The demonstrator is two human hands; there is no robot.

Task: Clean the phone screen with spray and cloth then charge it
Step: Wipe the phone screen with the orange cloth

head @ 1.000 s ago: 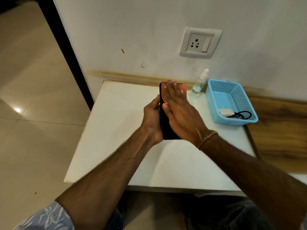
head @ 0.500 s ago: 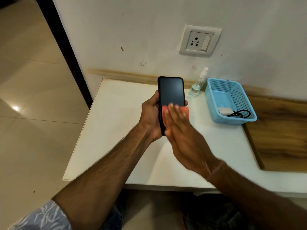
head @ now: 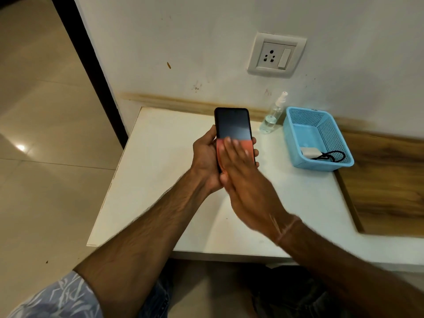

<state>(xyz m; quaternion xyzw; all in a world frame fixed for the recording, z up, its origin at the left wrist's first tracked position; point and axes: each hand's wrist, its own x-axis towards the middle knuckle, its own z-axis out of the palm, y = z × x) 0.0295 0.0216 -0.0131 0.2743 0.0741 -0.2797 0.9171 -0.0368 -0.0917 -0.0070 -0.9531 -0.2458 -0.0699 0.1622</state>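
Two hands work on the phone (head: pixel 232 123), which is held in the air above the middle of the desk (head: pixel 160 180), closer to its back edge than to its front edge, screen toward the person. The left hand (head: pixel 205 154) grips the phone from behind, thumb on the left side and fingertips curled round the right side. The right hand (head: pixel 243 180) lies flat, fingers straight and close together, and presses the pink cloth (head: pixel 220 154) on the lower half of the screen. This hand is blurred, so its exact finger positions I cannot tell. The step in hand is, I judge, the wiping. To do it well the cloth should travel in long straight strokes over the full glass, also the dark upper half and the corners, with light even pressure. The left hand should hold firm with its fingertips off the glass, so no new marks come. The bottle (head: pixel 271 118) stands at the back edge, just beside the blue basket (head: pixel 319 165) at the back right corner. In the basket lie a white charger (head: pixel 309 152) and a black cable (head: pixel 333 154), and a socket (head: pixel 276 55) is on the wall above; charging is not yet begun. No brand, label or writing can be read on any of these things.
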